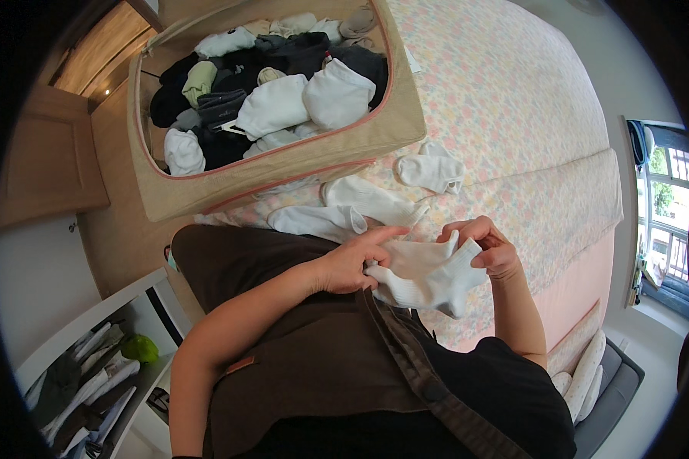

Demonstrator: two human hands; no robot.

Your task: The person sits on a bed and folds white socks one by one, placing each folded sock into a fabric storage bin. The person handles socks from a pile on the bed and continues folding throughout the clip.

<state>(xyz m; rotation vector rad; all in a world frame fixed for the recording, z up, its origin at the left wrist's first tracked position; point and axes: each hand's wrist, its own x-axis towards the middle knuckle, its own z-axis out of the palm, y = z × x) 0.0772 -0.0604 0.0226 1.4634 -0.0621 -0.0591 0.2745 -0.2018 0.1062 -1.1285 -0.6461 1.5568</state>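
Note:
My left hand (pixel 356 258) grips a white ribbed sock (pixel 419 287) at one end, thumb and fingers on the fabric. At the sock's other side, my right hand (pixel 491 249) pinches white fabric between thumb and fingers. The held bundle seems to be two socks lying together, one with a grey patch; their overlap hides the exact count. Just beyond my hands, on the flowered bedspread, lie a white sock (pixel 313 222), a longer cream-white sock (pixel 373 201) and a bunched white ankle sock or pair (pixel 433 169).
A beige fabric storage box with pink piping (pixel 287 166) stands at the upper left, holding many black, grey, white and green socks. The flowered bedspread (pixel 511 103) stretches to the right. Open shelving with folded clothes (pixel 92 384) is at the lower left, pillows (pixel 588 373) at the lower right.

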